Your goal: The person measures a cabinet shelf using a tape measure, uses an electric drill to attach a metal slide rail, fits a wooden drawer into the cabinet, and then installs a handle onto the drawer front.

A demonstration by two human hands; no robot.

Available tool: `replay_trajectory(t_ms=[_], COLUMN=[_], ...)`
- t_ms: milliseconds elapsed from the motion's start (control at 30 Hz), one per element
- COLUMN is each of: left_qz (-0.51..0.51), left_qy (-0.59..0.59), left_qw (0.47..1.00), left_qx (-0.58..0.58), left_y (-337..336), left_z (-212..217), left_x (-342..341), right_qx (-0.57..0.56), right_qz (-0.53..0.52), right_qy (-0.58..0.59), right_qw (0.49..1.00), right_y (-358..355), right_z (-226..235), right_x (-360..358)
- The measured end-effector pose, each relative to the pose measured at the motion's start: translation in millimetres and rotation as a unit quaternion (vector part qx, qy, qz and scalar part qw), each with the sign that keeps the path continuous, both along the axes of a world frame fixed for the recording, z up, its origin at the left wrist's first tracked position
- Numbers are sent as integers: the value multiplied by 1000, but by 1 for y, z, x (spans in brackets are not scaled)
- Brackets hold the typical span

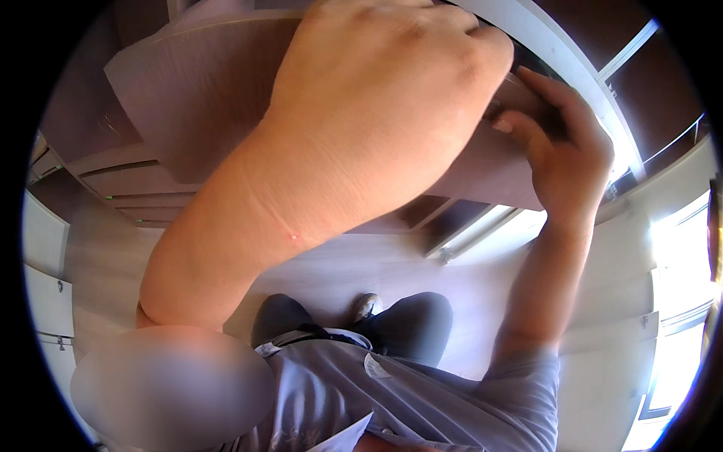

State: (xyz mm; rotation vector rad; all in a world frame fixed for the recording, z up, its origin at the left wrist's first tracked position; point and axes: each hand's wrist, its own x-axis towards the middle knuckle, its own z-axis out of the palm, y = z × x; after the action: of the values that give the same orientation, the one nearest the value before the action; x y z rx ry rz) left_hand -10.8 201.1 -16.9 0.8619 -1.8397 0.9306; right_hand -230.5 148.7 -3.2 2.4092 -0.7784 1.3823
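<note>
My left hand (pixel 384 98) fills the upper middle, its back toward me and very close. Its knuckles are bent, and the curled fingers run out of sight at the top, so what they hold is hidden. Behind it lies a brown wood-grain panel (pixel 188 90), with a rounded corner at the left. To the right, my right hand (pixel 568 158) is closed on the panel's right end, thumb on the near side and forefinger over the edge. A small dark fitting or hole, hard to make out, shows near that thumb.
Brown drawer fronts (pixel 124 177) stand beyond the panel at left. A pale-edged cabinet frame (pixel 580 68) curves along the upper right. Under the panel is a white cabinet door (pixel 482 232) with a hinge. Pale floor (pixel 324 260) surrounds my legs, and a bright window (pixel 681 248) is at right.
</note>
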Motion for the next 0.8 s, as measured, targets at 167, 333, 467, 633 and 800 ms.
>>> replay_trajectory(t_ms=[167, 333, 467, 633, 800], left_qz=[-7, -14, -21, -25, -16], left_qy=[-8, -17, -21, -24, -30], left_qw=[999, 998, 996, 995, 995], left_qx=[-42, -66, -82, -96, -96], left_y=[-1, -2, -4, -7, -3], left_z=[-4, -5, -5, -6, -3], left_x=[3, 6, 5, 3, -1], right_qx=[21, 24, -5, -50, -58], right_qz=[24, 17, 8, 15, 4], right_qy=[-12, -21, -17, -16, -12], right_qw=[999, 999, 1000, 999, 998], right_y=[0, 0, -2, -7, -5], right_z=[-3, -5, -9, -13, -13], right_x=[-1, 1, 0, -1, -1])
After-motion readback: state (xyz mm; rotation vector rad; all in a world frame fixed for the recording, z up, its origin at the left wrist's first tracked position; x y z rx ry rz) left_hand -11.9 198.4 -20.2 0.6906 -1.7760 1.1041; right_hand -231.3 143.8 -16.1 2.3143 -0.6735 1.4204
